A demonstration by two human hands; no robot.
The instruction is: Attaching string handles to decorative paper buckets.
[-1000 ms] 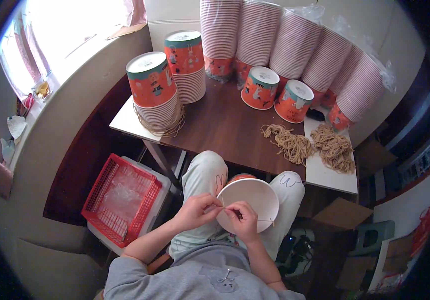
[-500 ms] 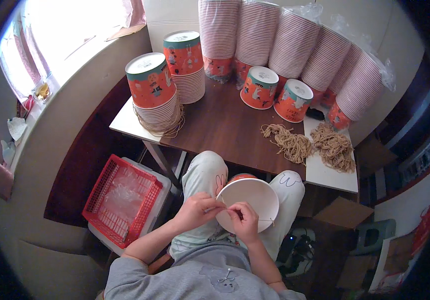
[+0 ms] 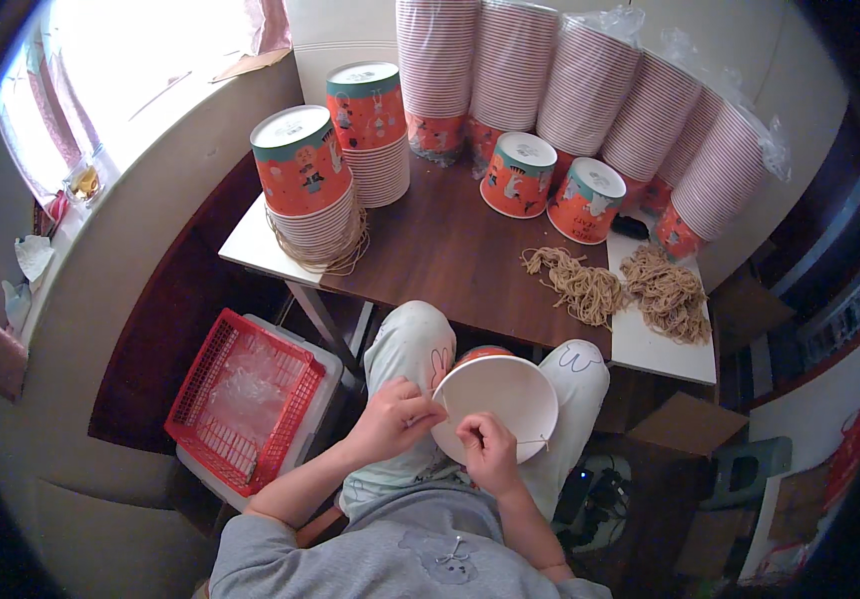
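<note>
A paper bucket (image 3: 510,394), white inside and orange outside, rests between my knees with its open mouth toward me. A thin cord (image 3: 533,440) is knotted at the right side of its rim and runs across the mouth to my right hand. My left hand (image 3: 400,414) is closed in a pinch at the bucket's left rim; the bit of cord in its fingertips barely shows. Over the front of the mouth, my right hand (image 3: 488,451) is closed, thumb and fingers pinched on the cord. A small gap parts the two hands.
On the brown table (image 3: 430,240) stand an upside-down bucket stack (image 3: 300,180) draped with cords, another stack (image 3: 368,130), two single buckets (image 3: 518,178) and tall wrapped stacks (image 3: 590,85). Cord bundles (image 3: 665,295) lie at right. A red basket (image 3: 245,399) stands at lower left.
My hands, close together at the bucket's left rim before, have drawn slightly apart. The right hand is a little lower; the left has risen slightly. The bucket has stayed in place.
</note>
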